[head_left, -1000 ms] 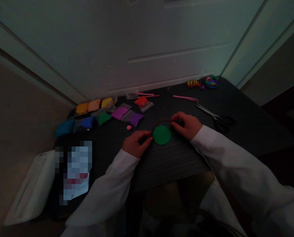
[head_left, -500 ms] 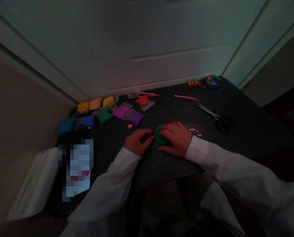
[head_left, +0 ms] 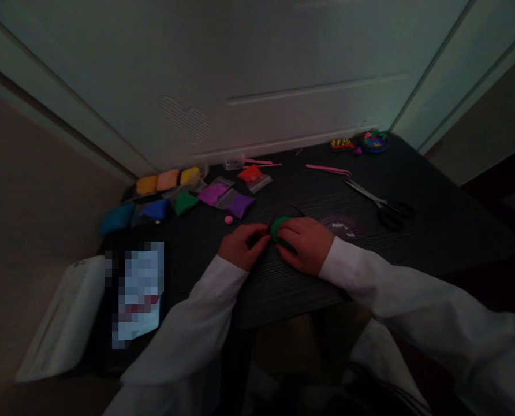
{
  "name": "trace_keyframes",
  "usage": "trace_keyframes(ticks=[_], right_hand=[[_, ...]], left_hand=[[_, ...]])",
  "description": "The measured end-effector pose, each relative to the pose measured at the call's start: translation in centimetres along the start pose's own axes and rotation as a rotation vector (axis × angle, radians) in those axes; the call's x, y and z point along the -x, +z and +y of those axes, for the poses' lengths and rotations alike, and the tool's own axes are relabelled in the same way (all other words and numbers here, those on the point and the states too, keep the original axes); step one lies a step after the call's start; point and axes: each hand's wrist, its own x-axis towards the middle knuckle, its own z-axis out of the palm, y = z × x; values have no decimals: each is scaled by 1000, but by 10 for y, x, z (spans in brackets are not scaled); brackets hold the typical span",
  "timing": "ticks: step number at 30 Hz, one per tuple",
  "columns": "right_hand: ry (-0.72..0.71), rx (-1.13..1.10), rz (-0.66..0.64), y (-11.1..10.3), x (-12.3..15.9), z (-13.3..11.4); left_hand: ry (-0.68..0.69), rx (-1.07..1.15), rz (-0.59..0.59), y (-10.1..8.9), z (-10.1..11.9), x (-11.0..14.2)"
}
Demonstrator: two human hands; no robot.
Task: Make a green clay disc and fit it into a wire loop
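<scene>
A flat green clay disc [head_left: 276, 226] lies on the dark table, mostly covered by my right hand [head_left: 306, 245]. The fingers and thumb of that hand are curled together over the disc and press against it. At the disc's left edge my left hand [head_left: 245, 245] pinches the end of a thin dark strip [head_left: 288, 206], which arches behind the disc. Most of the disc's near side and the strip's other end are hidden. To the right of my right hand lies a round clear piece [head_left: 343, 226] with small white marks. A pink ball [head_left: 228, 220] sits beyond my left hand.
Behind and left are bags of coloured clay, among them purple [head_left: 240, 204], red [head_left: 250, 173] and blue [head_left: 154, 210]. Scissors [head_left: 381, 207] and pink tweezers [head_left: 328, 169] lie at right. A lit screen [head_left: 140, 294] stands left; a dish of small coloured pieces [head_left: 375, 141] stands far right.
My right hand has moved left from the strip's far end onto the green disc, uncovering the round clear piece. Its fingers have then curled in. My left hand keeps its pinch.
</scene>
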Motion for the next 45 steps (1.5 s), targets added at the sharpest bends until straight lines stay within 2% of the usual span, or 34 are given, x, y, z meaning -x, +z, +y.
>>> trace_keyframes(ticks=[19,23,28,45], right_hand=[[33,-24,34,3,-1,0],[48,-41,60,4,-1,1],[67,-109,121,2,2,3],[-94,-8,100,8,7,7]], left_hand=[[21,27,-14,1,-1,-1],[13,39,-27,1,0,-2],[-28,21,14,1,2,-2],[-16,13,28,3,0,-5]])
